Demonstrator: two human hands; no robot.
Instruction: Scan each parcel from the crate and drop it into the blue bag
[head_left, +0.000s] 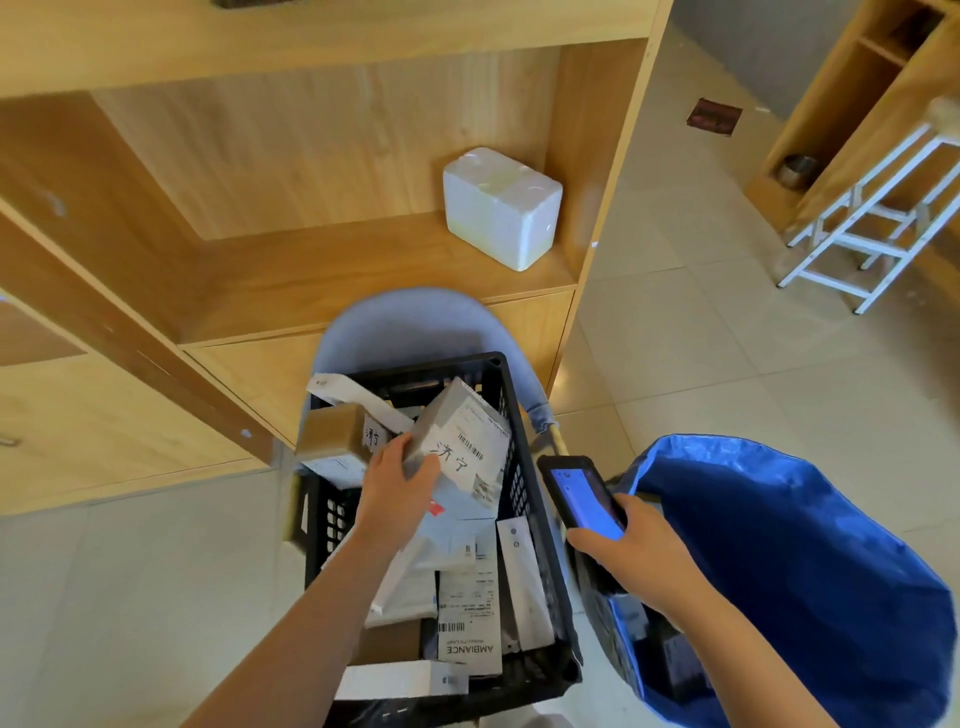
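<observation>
Now the left hand (397, 475) grips a grey parcel (460, 441) by its lower left corner, just above the middle of the frame's bottom half. Its fingers curl round the edge, and the parcel tilts up out of the black crate (524, 499). The right hand (631, 551) wraps round a dark scanner (579, 491) with a blue lit screen, just right of the crate. The two hands are apart.

To do this step well, I think the hand should turn the parcel so its white label faces the scanner, then hold both steady until it reads. Only then should the parcel go right, into the blue bag (810, 566) that gapes open at the lower right. Some dark parcels already lie inside it.

On the held parcel I see barcodes and big handwritten Chinese marks. A small brown box (332, 434) to its left also has handwriting. Lower in the crate, a white pack (470, 623) says "AMBIANCE" beside a barcode. More white parcels fill the crate.

A white foam box (501, 208) sits on the wooden shelf (322, 270) above.
</observation>
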